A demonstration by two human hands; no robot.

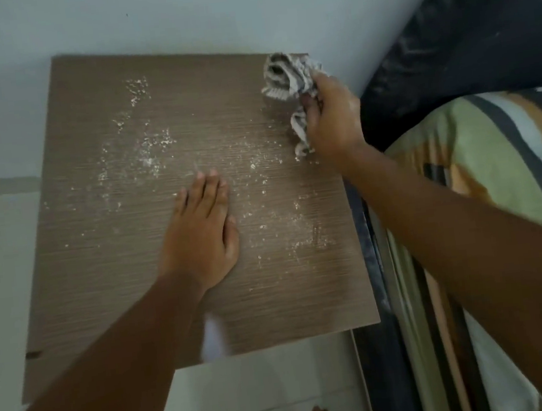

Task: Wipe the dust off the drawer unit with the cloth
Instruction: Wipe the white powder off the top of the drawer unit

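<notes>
Speckling brown drawer unit [111,289]: white dust [153,150].

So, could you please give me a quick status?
Right hand gripping crumpled grey cloth. Left hand flat on brown wooden drawer unit top, white dust remaining.

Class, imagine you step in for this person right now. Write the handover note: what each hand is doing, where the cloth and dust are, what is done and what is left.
Left hand: flat, palm down on the drawer unit top, holding nothing.
Right hand: gripping the bunched striped cloth at the far right corner, by the wall.
Dust: white specks scattered over the middle and right of the top.
Done: little that shows; the cloth is only at the corner.
Left: wipe across the whole top, moving the left hand to clear the area under it.
</notes>
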